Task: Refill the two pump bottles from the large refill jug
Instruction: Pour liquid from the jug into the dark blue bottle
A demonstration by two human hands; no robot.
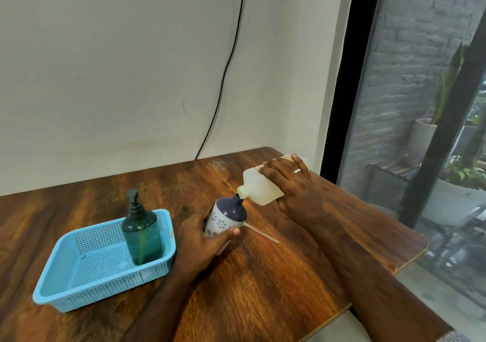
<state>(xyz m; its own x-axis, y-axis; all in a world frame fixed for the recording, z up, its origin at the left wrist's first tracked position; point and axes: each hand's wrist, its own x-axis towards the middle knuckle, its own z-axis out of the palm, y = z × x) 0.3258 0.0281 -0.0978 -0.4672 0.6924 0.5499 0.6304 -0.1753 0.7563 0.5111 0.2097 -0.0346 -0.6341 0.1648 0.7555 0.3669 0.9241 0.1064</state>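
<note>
- R hand (pixel 294 189): fingers wrapped over refill jug (pixel 263 186), jug tipped, spout down-left, touching open neck of white/navy bottle (pixel 227 216). Ring on one finger.
- L hand (pixel 203 239): fingers + thumb curled round white/navy bottle's lower body; bottle leans toward jug, pump off, approx. table (pixel 263 289) centre, nearer far edge.
- Pale dip tube (pixel 261 234) lies flat on table just R of that bottle; pump head hidden behind it.
- Green pump bottle (pixel 142 234): upright, pump on, in blue basket (pixel 79 289), at basket's far R corner. Basket near table's L edge.
- Liquid flow: cannot tell.
</note>
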